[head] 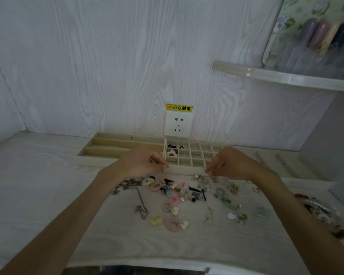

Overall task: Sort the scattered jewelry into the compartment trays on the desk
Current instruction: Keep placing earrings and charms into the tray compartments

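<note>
- Left hand (pixel 142 162) and right hand (pixel 229 164) are hovering apart over the grid tray's (pixel 187 169) near rim, fingers curled as if pinching; whether either is holding anything cannot be told
- Scattered jewelry (pixel 179 192) is lying just nearer the desk's (pixel 38 195) front edge than both hands
- Rings (pixel 202 179) are sitting closest to the right hand
- Long-slot tray (pixel 115 144) is lying beside the grid tray, behind the left hand
</note>
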Demonstrator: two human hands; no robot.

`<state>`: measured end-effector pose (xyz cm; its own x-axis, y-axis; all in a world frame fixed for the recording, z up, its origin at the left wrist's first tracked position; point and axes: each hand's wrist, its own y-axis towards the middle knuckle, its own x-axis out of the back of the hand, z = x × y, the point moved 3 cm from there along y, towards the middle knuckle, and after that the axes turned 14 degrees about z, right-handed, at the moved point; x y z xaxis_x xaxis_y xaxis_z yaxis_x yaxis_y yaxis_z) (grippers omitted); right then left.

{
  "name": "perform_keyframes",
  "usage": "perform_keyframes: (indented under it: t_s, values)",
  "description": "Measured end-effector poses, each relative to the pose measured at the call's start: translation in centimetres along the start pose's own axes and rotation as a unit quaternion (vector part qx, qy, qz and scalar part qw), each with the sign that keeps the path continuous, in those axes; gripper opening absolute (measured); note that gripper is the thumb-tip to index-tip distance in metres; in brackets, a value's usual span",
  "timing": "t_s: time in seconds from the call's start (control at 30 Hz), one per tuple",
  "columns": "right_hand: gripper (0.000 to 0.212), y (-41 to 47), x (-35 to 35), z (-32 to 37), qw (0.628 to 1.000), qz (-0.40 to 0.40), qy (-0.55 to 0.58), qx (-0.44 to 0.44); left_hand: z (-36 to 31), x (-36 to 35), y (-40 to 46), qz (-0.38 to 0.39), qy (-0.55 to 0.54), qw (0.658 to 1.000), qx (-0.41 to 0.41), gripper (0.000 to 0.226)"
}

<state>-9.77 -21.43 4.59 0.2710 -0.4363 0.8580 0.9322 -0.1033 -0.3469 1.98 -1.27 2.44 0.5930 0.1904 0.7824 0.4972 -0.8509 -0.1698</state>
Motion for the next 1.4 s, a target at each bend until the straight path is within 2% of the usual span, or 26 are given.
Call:
perform_keyframes:
  t_s: [0.17,0.3,0.47,0.57,0.67,0.73,0.83,1.07,1.27,1.4]
  values:
    - [0.016,-0.1,-1.9,0.2,0.995,-0.092,-0.038,0.002,-1.4,-1.9,0.6,0.015,0.019,1.000,0.000,0.018]
    - [0.017,0.3,-3.1,0.4,0.996,-0.086,-0.028,0.008,-2.8,-2.6,1.5,0.052,0.049,0.997,0.003,0.023]
    - [0.008,-0.3,-3.2,-1.2,0.997,-0.072,0.008,0.023,-2.7,-2.2,-0.3,0.147,0.051,0.988,-0.023,0.024]
    - [0.007,-0.8,-3.1,-1.5,0.994,-0.091,0.023,0.060,-2.1,-1.3,-1.7,0.172,0.043,0.984,-0.035,0.029]
    - [0.010,-1.2,-3.2,-0.2,0.990,-0.079,0.037,0.115,-1.0,-1.2,-2.0,0.188,0.084,0.978,-0.026,0.036]
    - [0.011,-1.2,-3.7,1.0,0.990,-0.036,0.026,0.136,-0.7,-1.6,-1.6,0.168,0.097,0.981,-0.028,0.036]
    - [0.019,-0.9,-4.6,2.2,0.992,0.009,-0.042,0.120,-0.8,-2.3,-0.9,0.116,0.074,0.990,-0.043,0.026]
    - [0.016,-0.9,-4.7,1.2,0.994,-0.003,-0.072,0.082,-1.3,-3.5,0.7,0.038,0.085,0.995,-0.046,0.020]
    - [0.014,-1.0,-4.2,-0.1,0.995,0.003,-0.047,0.083,-1.4,-2.8,1.0,0.046,0.049,0.996,-0.053,0.029]
    - [0.015,-1.2,-4.2,0.0,0.993,0.002,-0.077,0.091,-1.6,-2.0,0.4,0.051,0.045,0.997,-0.046,0.029]
